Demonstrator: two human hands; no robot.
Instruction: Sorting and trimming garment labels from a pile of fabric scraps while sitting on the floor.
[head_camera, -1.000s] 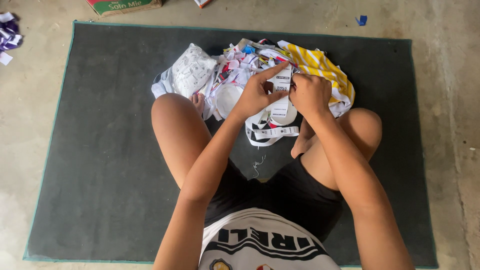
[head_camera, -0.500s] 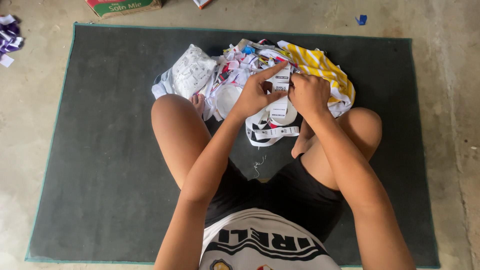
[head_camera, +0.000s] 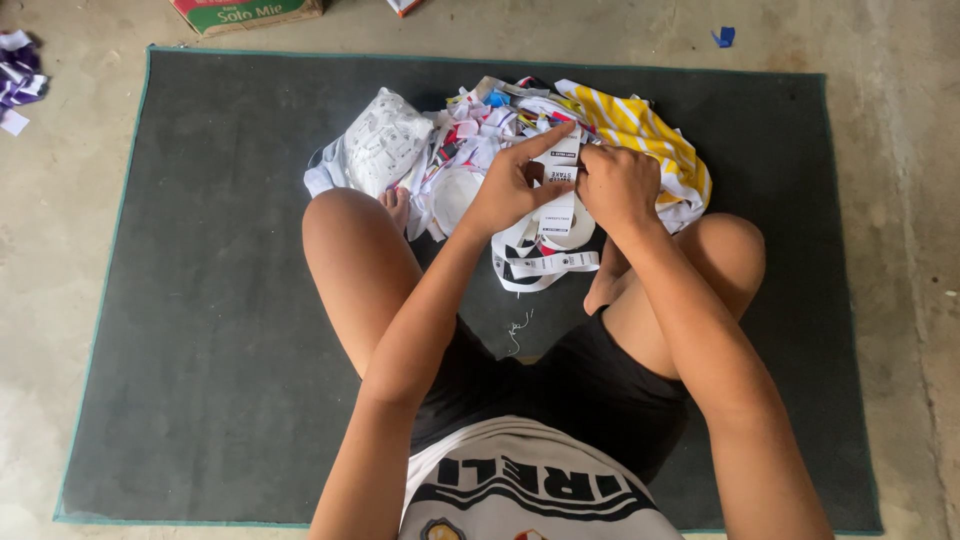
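On the bare concrete floor (head_camera: 900, 250) lies a dark grey mat (head_camera: 200, 300) with a green edge, and a person sits cross-legged in the middle of it, knees spread. Off the mat's far-left corner sit a few purple and white scraps (head_camera: 18, 75); just beyond its far edge is a cardboard box (head_camera: 250, 12) with a green and red side; off its far-right corner lies one small blue scrap (head_camera: 723, 36).

At the far middle of the mat, just past the person's shins, is a heap of cloth and tags. From its left: a clear bag of white labels (head_camera: 380, 140), then a tangle of white, pink and red tags (head_camera: 465, 150), then a yellow and white striped cloth (head_camera: 650, 135) at the right.

Both hands meet over the near side of that heap. The left hand (head_camera: 505, 185) has its forefinger stretched out straight and its thumb and other fingers pinching the top of a white label strip (head_camera: 560, 215). The right hand (head_camera: 620, 185) is curled into a loose fist with its fingers closed on the same strip from the other side. The strip is narrow white tape with dark printing in blocks; it hangs from the hands and loops down onto the mat between the shins.

Against the look half a second before, nothing I can see has shifted: hands, strip and heap sit just as they did.
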